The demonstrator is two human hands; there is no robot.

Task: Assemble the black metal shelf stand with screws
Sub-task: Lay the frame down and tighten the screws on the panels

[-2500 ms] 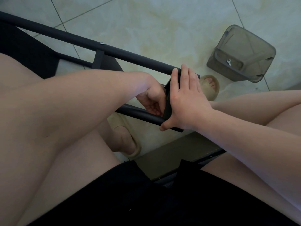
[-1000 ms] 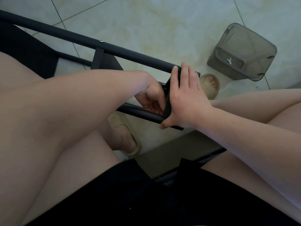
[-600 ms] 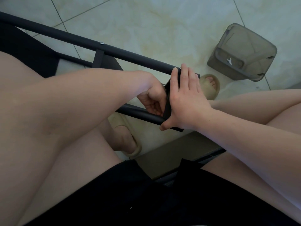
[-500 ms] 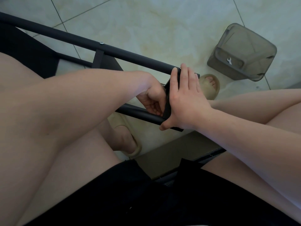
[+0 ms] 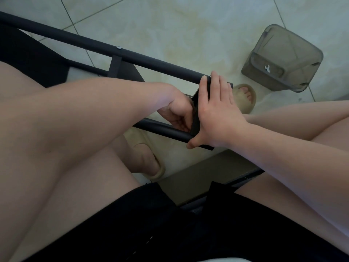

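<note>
While your right hand (image 5: 215, 112) presses flat, fingers straight, on the end bar (image 5: 196, 125) bridging both tubes (image 5: 162, 129), your left hand (image 5: 177, 112) curls just behind it, contents hidden. Should that palm slacken, the bar may shift and any screw being started there could cross-thread.
</note>
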